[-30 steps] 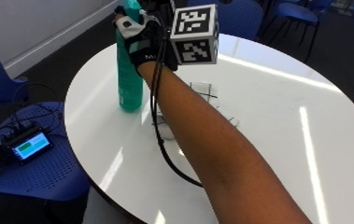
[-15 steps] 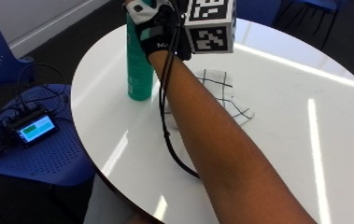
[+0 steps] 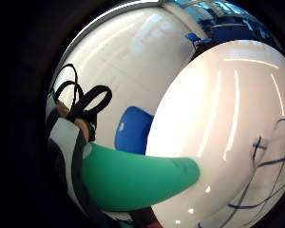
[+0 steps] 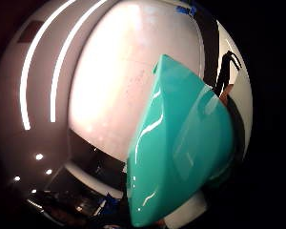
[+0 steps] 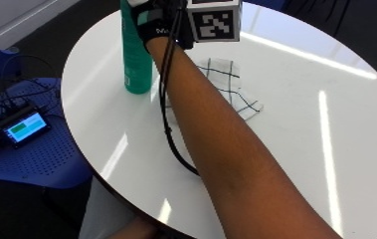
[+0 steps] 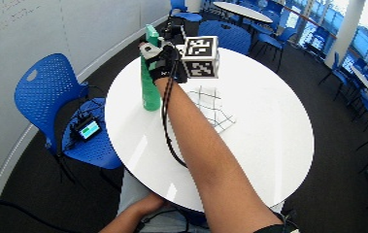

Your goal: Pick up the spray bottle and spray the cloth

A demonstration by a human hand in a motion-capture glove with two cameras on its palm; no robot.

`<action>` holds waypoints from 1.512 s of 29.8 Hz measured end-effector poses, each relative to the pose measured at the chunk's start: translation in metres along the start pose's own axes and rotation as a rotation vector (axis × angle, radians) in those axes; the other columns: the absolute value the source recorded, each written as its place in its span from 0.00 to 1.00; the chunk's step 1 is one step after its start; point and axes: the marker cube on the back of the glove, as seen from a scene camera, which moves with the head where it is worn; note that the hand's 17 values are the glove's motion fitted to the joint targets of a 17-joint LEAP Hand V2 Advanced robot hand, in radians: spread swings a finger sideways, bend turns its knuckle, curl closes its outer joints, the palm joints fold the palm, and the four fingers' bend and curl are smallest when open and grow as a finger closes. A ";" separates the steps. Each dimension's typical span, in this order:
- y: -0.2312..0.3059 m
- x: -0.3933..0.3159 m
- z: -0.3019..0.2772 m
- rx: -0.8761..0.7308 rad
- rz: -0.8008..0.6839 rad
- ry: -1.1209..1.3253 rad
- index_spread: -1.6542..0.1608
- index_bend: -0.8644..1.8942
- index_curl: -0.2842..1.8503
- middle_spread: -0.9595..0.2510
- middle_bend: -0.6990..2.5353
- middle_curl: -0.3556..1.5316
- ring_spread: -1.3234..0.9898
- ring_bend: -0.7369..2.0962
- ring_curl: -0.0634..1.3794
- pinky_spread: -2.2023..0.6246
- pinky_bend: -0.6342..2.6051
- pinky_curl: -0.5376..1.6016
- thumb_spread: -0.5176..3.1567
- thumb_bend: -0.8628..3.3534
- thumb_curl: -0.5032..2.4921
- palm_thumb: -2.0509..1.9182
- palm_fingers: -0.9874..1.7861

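Observation:
A tall green spray bottle point(image 5: 135, 55) stands upright on the round white table point(image 5: 307, 124), near its edge. My gloved right hand point(image 5: 158, 27) grips the bottle's upper part, fingers curled round it. In the wide view the bottle point(image 6: 149, 92) has its nozzle rising just above the hand point(image 6: 161, 60). Both palm views show the green body close to the palm point(image 4: 181, 143) point(image 3: 137, 183). A white cloth with black grid lines point(image 5: 231, 79) lies flat on the table beside the bottle, partly hidden under my forearm. The little finger side view also shows the cloth point(image 3: 270, 156).
A blue chair point(image 6: 41, 87) stands beside the table, with a small lit screen device point(image 5: 19, 127) on its seat. More blue chairs and another table point(image 6: 248, 9) stand further back. The person's bare hand point(image 6: 142, 206) is below the table's near edge.
The outside camera has shifted, so the whole picture moved. My hand stays at the top of the bottle, and the bottle still stands on the table.

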 end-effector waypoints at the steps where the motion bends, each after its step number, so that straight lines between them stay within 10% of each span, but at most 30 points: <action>1: 0.000 0.000 0.001 -0.003 0.002 -0.002 0.76 0.42 0.38 0.62 0.36 0.45 0.49 0.46 0.35 0.69 0.33 0.43 0.28 0.20 0.42 0.75 0.84; 45: 0.056 0.112 0.016 -0.295 0.393 0.164 0.74 0.38 0.36 0.64 0.35 0.45 0.50 0.42 0.33 0.80 0.23 0.38 0.35 0.19 0.38 0.72 0.74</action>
